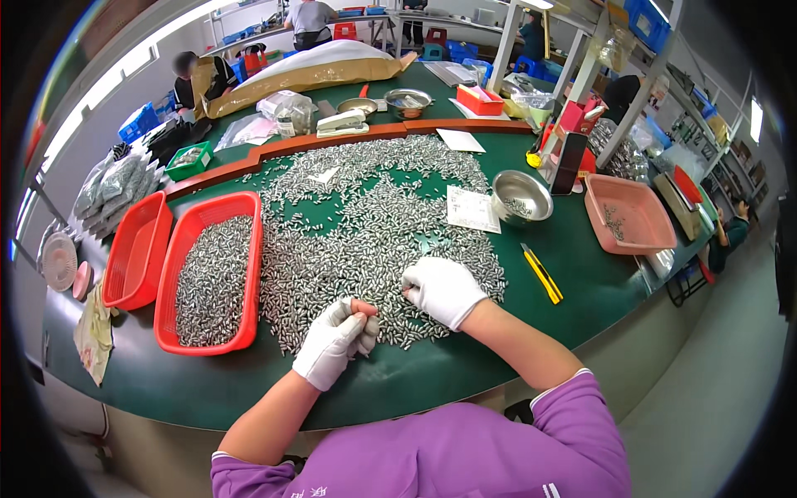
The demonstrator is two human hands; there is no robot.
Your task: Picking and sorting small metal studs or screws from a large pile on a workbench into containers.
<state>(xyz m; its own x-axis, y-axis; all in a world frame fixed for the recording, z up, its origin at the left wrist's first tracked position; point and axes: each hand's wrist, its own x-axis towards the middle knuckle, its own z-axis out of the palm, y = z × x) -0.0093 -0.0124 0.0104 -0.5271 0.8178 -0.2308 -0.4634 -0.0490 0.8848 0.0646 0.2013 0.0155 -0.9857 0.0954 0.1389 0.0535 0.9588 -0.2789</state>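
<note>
Small silver metal parts (374,224) lie in a wide, loose layer over the green table. At the near edge of this layer is my left hand (336,336), in a white glove with bare fingertips. Its fingers are curled in, thumb against forefinger, and whatever they hold is too small to make out. My right hand (444,290), gloved the same way, rests over the parts a little farther off to the right. Its fingertips are pinched together and turned down; what is between them is hidden. A red basket (255,274) full of the same parts stands left of my left hand.
Another red basket (116,286) stands at the far left. A steel bowl (523,199), a white paper card (471,209) and a yellow utility knife (544,275) lie to the right, before a pink basin (631,245). A wooden strip (332,137) borders the parts behind.
</note>
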